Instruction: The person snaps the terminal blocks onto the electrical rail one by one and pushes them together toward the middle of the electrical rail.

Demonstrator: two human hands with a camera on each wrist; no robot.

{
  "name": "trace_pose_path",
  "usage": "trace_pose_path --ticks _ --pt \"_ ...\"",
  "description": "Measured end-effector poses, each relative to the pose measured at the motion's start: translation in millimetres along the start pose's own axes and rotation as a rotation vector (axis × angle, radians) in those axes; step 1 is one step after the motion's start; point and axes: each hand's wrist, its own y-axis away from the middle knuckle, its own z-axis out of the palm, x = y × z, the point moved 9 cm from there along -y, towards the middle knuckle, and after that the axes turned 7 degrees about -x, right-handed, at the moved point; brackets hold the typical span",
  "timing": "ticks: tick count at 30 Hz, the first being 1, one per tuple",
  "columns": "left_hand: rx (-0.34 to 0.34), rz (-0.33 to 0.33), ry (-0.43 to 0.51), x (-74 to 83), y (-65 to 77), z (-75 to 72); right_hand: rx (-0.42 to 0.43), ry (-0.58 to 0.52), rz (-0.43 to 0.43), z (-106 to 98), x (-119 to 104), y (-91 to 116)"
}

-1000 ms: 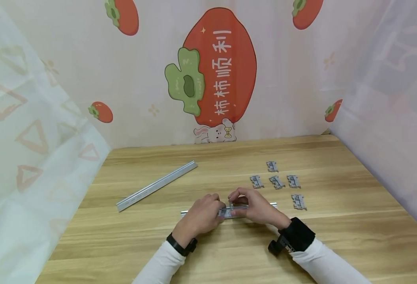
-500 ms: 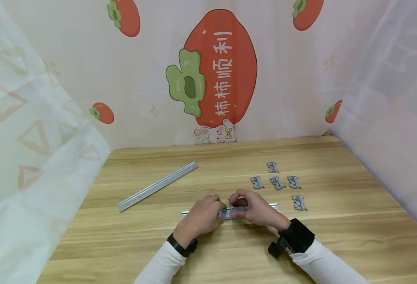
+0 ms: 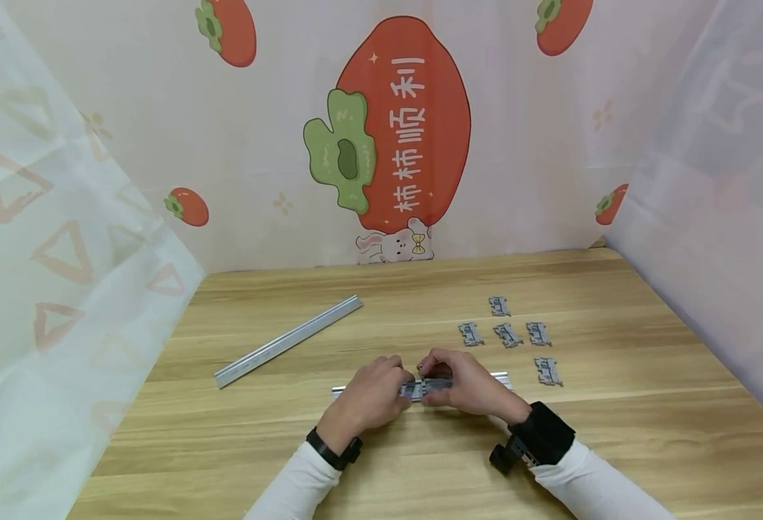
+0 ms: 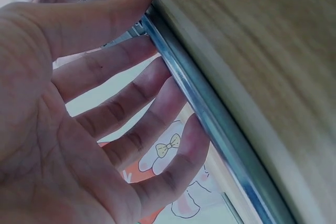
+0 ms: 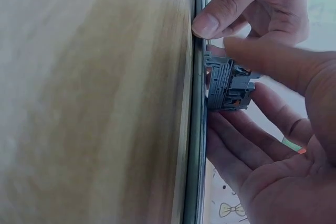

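A slotted metal DIN rail [image 3: 501, 378] lies crosswise near the middle of the table. Near its middle, my left hand [image 3: 373, 393] grips it, thumb on the near edge and fingertips along the far edge in the left wrist view. Beside it, my right hand [image 3: 462, 381] pinches a grey DIN-rail terminal block [image 5: 228, 85] between thumb and fingers. In the right wrist view the block stands upright against the rail; whether it is clipped on, I cannot tell. My hands hide much of the rail's middle, where other grey parts show faintly.
Several loose grey terminal blocks [image 3: 507, 334] lie flat on the table at the right, beyond my right hand. A second, longer rail [image 3: 288, 341] lies slantwise at the back left. Printed curtains [image 3: 258, 144] enclose the wooden table [image 3: 225, 448] at the back and sides.
My right hand's fingertips have come down slightly, and the terminal block sits lower at the rail. The left hand stays in place on the rail.
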Motion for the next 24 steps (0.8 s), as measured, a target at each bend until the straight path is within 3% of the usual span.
trace_pose_path --ticks 24 --pt "-0.013 -0.02 -0.025 0.2 -1.6 -0.6 0.035 0.086 -0.023 1.3 -6.6 0.0"
